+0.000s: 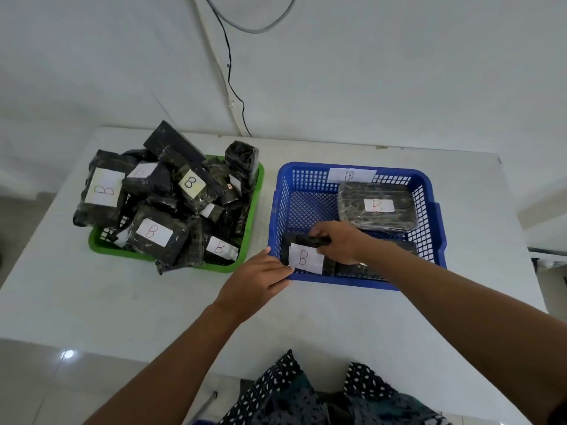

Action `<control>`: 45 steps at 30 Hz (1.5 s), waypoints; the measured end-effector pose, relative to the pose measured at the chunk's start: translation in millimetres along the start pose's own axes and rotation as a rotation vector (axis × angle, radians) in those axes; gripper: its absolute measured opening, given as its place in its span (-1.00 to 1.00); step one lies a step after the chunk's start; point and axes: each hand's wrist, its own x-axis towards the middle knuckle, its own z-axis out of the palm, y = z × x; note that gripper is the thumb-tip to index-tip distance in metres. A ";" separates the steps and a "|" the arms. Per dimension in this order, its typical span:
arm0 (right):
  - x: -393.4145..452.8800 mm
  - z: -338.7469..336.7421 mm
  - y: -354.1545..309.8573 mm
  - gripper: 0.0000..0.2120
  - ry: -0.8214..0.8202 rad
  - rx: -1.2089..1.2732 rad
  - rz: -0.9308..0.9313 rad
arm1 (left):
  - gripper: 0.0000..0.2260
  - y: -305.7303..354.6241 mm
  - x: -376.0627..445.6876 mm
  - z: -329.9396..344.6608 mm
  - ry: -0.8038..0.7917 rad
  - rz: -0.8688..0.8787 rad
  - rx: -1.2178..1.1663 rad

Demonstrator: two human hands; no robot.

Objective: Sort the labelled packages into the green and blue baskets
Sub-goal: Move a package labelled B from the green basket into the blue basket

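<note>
Head camera looks steeply down, close over the table (337, 317).

Both your bare forearms reach forward from the bottom of the view, the left rising from the lower left, the right crossing in from the right edge. Your left hand (256, 279) lies palm down, its fingers straight and pointing ahead to the right, the fingertips at the level of your right wrist. Your right hand (336, 242) sits further forward, knuckles up, with fingers and thumb curled in a pinch on something dark at their tips.
</note>
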 end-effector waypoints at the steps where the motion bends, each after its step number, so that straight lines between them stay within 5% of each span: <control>1: 1.3 -1.0 -0.2 -0.65 -0.007 -0.062 0.000 | -0.79 -0.1 -0.5 0.2 -0.003 -0.003 0.000; 8: 10.4 1.8 -3.6 -0.59 0.027 -0.242 -0.015 | -0.53 25.3 9.5 3.8 0.149 -0.418 -0.124; 15: 11.3 -0.5 -0.6 -0.59 0.021 -0.255 -0.025 | -0.61 34.6 33.1 3.2 0.350 -0.727 -0.213; 19: 16.6 -8.1 -6.5 -0.55 -0.056 -0.305 -0.019 | -0.70 34.4 31.6 4.3 0.301 -0.858 -0.229; 24: 17.0 10.8 -20.6 -0.62 -0.053 -0.620 -0.016 | -0.69 33.5 32.0 3.5 0.299 -0.886 -0.258; 32: 4.4 26.3 3.4 -0.30 -0.051 -0.474 -0.084 | -0.65 29.1 29.9 3.8 0.273 -0.942 -0.274; 38: 1.3 21.5 -1.8 -0.33 -0.013 -0.360 -0.083 | -0.58 23.6 31.2 -8.5 0.115 -0.954 -0.357; 45: -16.3 8.6 -58.3 -0.61 0.488 0.000 -0.256 | -0.69 1.9 19.6 -92.4 0.255 -0.577 -0.199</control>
